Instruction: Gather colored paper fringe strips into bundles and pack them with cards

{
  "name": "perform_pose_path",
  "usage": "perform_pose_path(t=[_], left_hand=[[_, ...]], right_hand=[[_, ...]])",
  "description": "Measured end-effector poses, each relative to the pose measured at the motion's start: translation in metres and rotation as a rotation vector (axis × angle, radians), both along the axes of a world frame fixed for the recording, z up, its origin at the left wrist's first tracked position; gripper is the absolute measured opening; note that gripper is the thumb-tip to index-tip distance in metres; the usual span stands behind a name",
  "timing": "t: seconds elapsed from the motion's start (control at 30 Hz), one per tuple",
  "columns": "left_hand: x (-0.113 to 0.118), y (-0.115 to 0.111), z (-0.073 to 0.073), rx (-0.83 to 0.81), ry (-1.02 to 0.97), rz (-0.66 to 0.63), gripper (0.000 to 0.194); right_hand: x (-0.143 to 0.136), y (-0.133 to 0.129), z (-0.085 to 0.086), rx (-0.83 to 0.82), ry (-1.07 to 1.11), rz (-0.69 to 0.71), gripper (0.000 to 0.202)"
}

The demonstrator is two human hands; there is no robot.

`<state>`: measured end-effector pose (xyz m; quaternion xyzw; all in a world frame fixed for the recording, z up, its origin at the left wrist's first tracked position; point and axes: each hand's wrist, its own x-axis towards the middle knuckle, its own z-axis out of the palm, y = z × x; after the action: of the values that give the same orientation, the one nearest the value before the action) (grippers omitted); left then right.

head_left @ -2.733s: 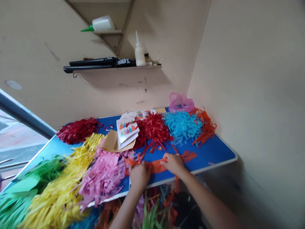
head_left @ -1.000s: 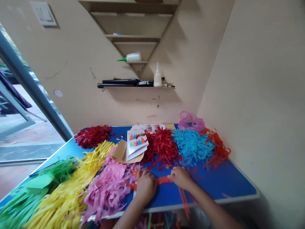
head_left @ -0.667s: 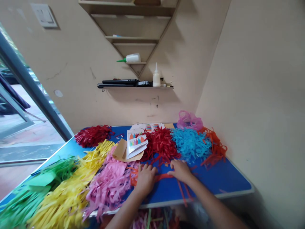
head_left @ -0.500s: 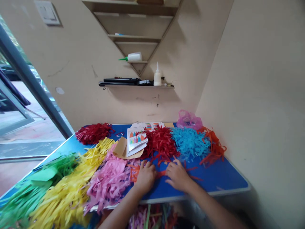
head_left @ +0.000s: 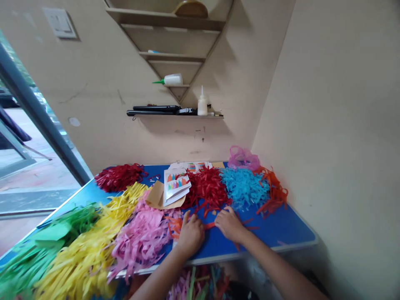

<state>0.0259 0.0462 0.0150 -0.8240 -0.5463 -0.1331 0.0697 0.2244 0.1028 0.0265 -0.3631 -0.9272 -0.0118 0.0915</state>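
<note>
An orange paper strip [head_left: 209,225] stretches across the blue tabletop between my two hands. My left hand [head_left: 191,234] is closed on its left end, with a fringed orange piece [head_left: 175,227] beside the fingers. On the right, my right hand [head_left: 229,225] has its fingers bent together over the strip's other part, and loose orange ends [head_left: 250,223] stick out past it. Behind my hands lies a red fringed bundle [head_left: 211,187]. Left of my left hand is a pink fringed bundle [head_left: 142,237].
Yellow [head_left: 84,254] and green [head_left: 53,246] fringes cover the table's left. Printed cards [head_left: 175,187], a blue bundle [head_left: 245,187] and another orange bundle [head_left: 273,191] lie behind. A wall shelf [head_left: 178,116] holds a glue bottle [head_left: 202,104].
The camera view has shifted slightly. My right hand's fingers have drawn closer together over the orange strip, while my left hand has stayed at about the same spot.
</note>
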Motion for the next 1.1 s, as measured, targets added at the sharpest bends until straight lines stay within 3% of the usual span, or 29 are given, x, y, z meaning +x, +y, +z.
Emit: perform_pose_path(t=[0.1,0.2,0.33,0.5,0.63,0.8,0.97,1.1], left_hand=[[0.003,-0.002,-0.004,0.020,-0.011,0.023,0.025],[0.004,-0.005,-0.007,0.036,-0.028,0.039,0.025],[0.001,-0.005,-0.009,0.052,-0.034,0.042,0.019],[-0.004,-0.002,-0.016,0.072,-0.050,0.038,0.011],[-0.003,0.001,-0.023,0.093,-0.080,0.047,0.021],[-0.004,-0.002,-0.033,0.089,-0.106,0.028,0.020],[-0.018,-0.010,-0.038,0.041,-0.169,0.062,0.015],[-0.025,-0.013,-0.032,-0.011,-0.244,0.131,0.019]], right_hand=[[-0.008,-0.013,0.004,0.024,-0.007,-0.005,0.014],[-0.019,-0.023,0.001,0.033,-0.029,0.012,0.024],[-0.021,-0.014,-0.008,0.030,-0.052,0.013,0.015],[-0.006,0.004,-0.010,0.058,-0.029,0.009,0.017],[-0.007,-0.002,-0.010,0.089,0.006,-0.007,0.014],[-0.015,-0.011,-0.024,0.071,0.061,0.027,0.014],[0.002,-0.003,-0.036,-0.015,0.164,-0.032,0.015],[0.017,0.002,-0.036,-0.088,0.264,-0.148,0.019]])
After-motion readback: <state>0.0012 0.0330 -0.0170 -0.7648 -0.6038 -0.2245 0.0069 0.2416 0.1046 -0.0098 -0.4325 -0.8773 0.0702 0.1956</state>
